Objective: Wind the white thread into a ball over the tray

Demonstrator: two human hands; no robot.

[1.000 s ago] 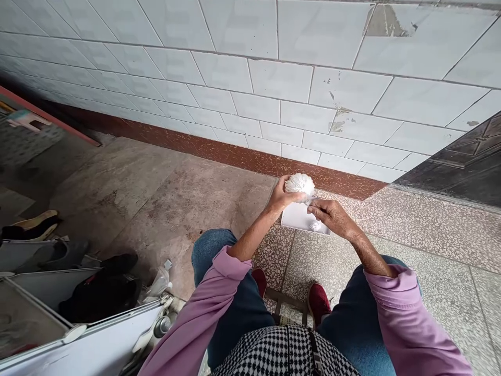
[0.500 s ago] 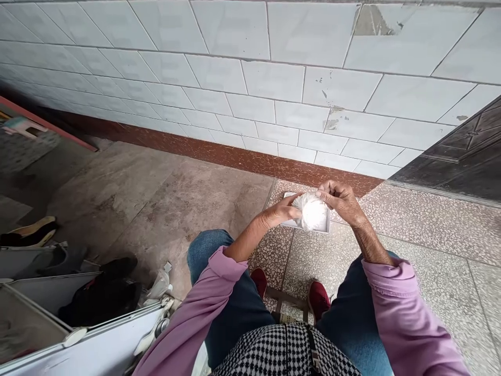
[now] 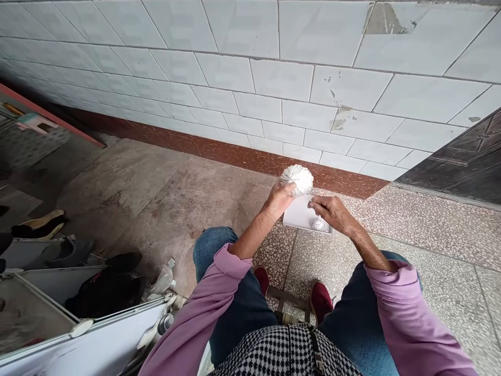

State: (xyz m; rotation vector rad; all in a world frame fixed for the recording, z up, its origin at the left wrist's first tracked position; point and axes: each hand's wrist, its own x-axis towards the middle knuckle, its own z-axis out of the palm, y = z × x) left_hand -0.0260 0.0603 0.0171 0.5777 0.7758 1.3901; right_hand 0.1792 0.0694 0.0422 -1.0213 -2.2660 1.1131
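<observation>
My left hand (image 3: pixel 281 198) is closed round the edge of a round white bundle (image 3: pixel 298 179) with a ruffled, pleated surface, held up beyond the tray. I cannot make out what the bundle is. Below it lies a shallow white tray (image 3: pixel 294 218), and a small white crumpled piece (image 3: pixel 320 224) rests in its near right corner. Over the tray's right side, my right hand (image 3: pixel 332 213) is closed with thumb and forefinger pinched together. Whatever is in that pinch, if anything, is too small to see.
A white tiled wall (image 3: pixel 258 107) with a brown skirting band stands ahead. On the left are a white open rack (image 3: pixel 117 330) holding dark items, a shoe (image 3: pixel 39 225) and a plastic bag (image 3: pixel 163 279). A dark door (image 3: pixel 465 156) is at the right.
My left hand has lifted the white bundle away and tilted it toward the wall. The tray's inside and the small white piece now show. My right hand has come down, apart from the bundle.
</observation>
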